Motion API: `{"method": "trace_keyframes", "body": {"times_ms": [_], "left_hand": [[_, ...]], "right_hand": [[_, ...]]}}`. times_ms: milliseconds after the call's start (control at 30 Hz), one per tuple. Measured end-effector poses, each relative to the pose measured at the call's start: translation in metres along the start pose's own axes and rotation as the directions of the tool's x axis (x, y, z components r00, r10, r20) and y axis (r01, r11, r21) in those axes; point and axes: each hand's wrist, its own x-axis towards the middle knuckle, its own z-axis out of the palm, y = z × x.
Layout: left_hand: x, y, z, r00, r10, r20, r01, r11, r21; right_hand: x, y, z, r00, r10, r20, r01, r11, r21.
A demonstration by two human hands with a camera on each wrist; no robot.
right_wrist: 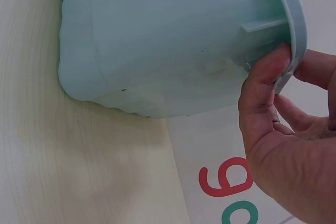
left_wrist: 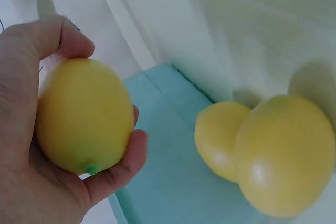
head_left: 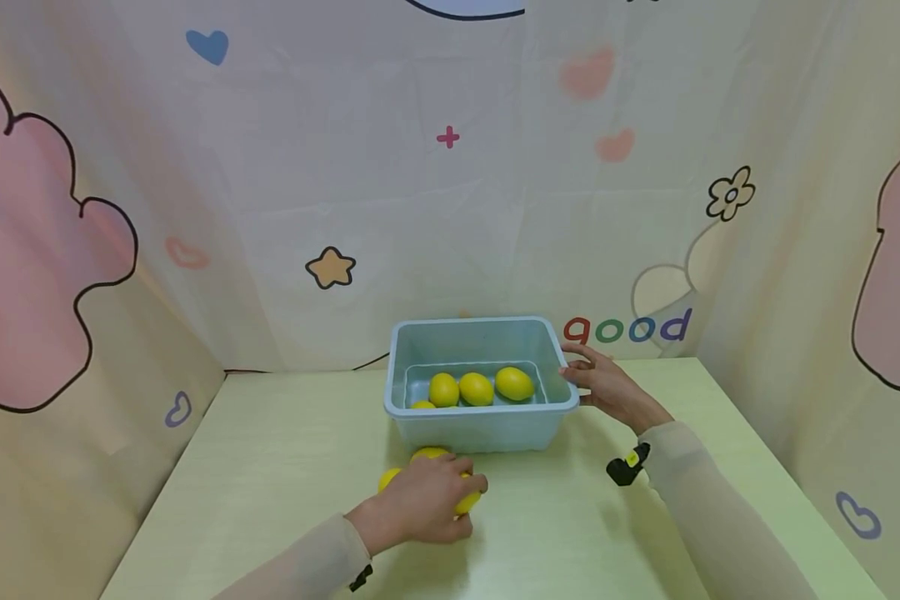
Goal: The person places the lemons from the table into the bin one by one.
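Note:
A light blue plastic bin (head_left: 480, 429) stands at the back of the table with several yellow lemons (head_left: 476, 389) inside. My right hand (head_left: 607, 387) grips the bin's right rim, its thumb and fingers on either side of the edge (right_wrist: 298, 24). In front of the bin, my left hand (head_left: 427, 500) holds a lemon (left_wrist: 86, 116), thumb on one side and fingers curled round the other. Two more lemons (left_wrist: 286, 156) lie on the table close to that hand, side by side near the bin's front wall; in the head view the left hand partly covers them.
The pale wood-grain table (head_left: 285, 467) ends at a printed cloth backdrop (head_left: 450, 208) that rises behind the bin and along both sides. A small black device (head_left: 628, 467) sits at the right wrist.

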Motion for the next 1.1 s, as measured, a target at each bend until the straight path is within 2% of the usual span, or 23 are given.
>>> {"method": "trace_keyframes", "body": {"times_ms": [167,533,700,867,1000,1100], "left_hand": [[0.002,-0.004,-0.007,0.998,0.002,-0.067,0.0,0.999,0.038],[0.01,-0.017,-0.03,0.997,-0.013,-0.083,0.016,0.999,0.041],[0.016,-0.023,-0.043,0.994,-0.024,-0.108,0.032,0.996,0.081],[0.021,-0.027,-0.054,0.994,-0.049,-0.093,0.057,0.995,0.082],[0.024,-0.03,-0.06,0.995,-0.064,-0.082,0.069,0.996,0.061],[0.025,-0.032,-0.061,0.993,-0.057,-0.1,0.064,0.996,0.068]], "right_hand": [[-0.002,-0.001,0.0,1.0,-0.002,-0.002,0.002,1.0,0.002],[0.001,0.001,0.0,1.0,-0.003,-0.004,0.003,1.0,-0.005],[0.002,0.002,0.0,1.0,0.003,-0.008,-0.004,1.0,-0.003],[0.002,0.002,0.001,1.0,0.001,-0.012,-0.001,1.0,-0.007],[0.001,0.002,0.001,1.0,-0.004,-0.009,0.004,1.0,-0.008],[0.0,0.002,0.0,1.0,-0.004,-0.008,0.004,1.0,-0.003]]}}
